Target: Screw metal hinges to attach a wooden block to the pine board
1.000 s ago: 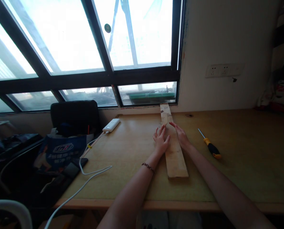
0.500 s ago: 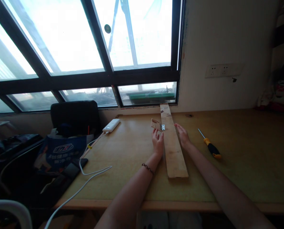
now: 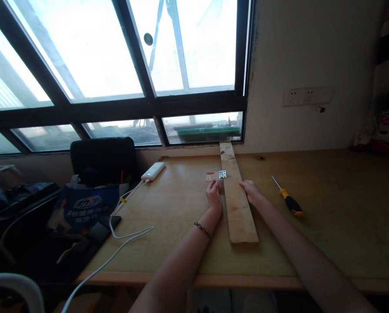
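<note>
A long wooden board [image 3: 242,213] lies on the table, running from near its front edge toward the window. A metal hinge [image 3: 222,174] joins the board's left side to a small wooden piece [image 3: 210,175], which now lies about level with the board. My left hand [image 3: 214,198] is at the near edge of the small piece, its fingers curled in against it. Part of that grip is hidden. On the other side, my right hand [image 3: 250,192] grips the board's right edge, the fingertips lying over the edge.
A yellow and black screwdriver [image 3: 290,202] lies right of my right hand. At the left, a white power bank [image 3: 153,171] has a white cable [image 3: 129,237] trailing over the table's front edge. A black chair [image 3: 103,161] and a blue bag [image 3: 83,208] stand left of the table [image 3: 175,243].
The small wooden piece has swung down from a tilted position to flat, opening the hinge. My right hand has moved nearer along the board and closed on its edge. My left hand shifted slightly nearer.
</note>
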